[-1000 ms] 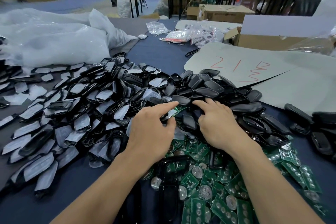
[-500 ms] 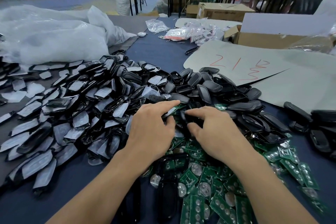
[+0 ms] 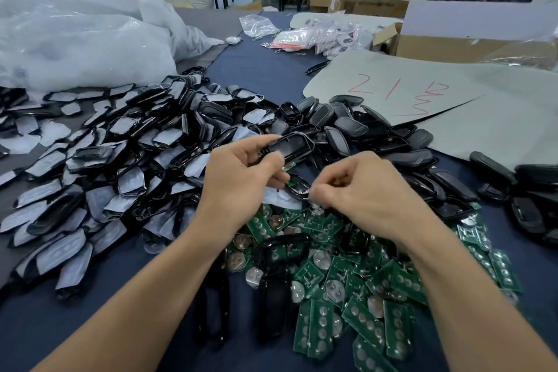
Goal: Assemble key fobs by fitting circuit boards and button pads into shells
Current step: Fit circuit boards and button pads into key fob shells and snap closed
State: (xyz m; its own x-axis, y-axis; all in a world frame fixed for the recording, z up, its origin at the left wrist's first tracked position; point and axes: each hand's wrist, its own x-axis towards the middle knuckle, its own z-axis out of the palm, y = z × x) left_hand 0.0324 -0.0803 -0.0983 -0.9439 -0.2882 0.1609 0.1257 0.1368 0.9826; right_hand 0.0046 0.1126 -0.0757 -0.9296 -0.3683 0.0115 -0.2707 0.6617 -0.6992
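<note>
From my seat, the surface (image 3: 271,75) shows a job that has barely begun. The largest mass is the heap of film-covered shells (image 3: 105,160) spread across the left. A smaller heap of dark shells (image 3: 347,127) lies just beside it at centre-right, running up against a grey sheet (image 3: 453,118) with red marks. Nearest the camera lies the pile of circuit boards (image 3: 362,296), green, many with round cells showing. A few dark fob-shaped pieces (image 3: 271,281) lie among them, and I cannot tell whether they are finished fobs or bare halves. I see no separate stack of completed ones, and no button pads I can pick out for certain.

Both hands are up over the spot where the heaps meet. The left hand (image 3: 241,184) has its fingers (image 3: 262,142) curled round a black shell (image 3: 291,145), held clear above the heap. The right hand (image 3: 371,193) is tightly curled, its fingertips (image 3: 320,190) pinching at the near end of a second shell (image 3: 297,186), just below the left thumb, with a sliver of green board showing in it.

I judge one fob to be mid-assembly, with a board going in and the closing half waiting. Nearly all the stock is left to do.
</note>
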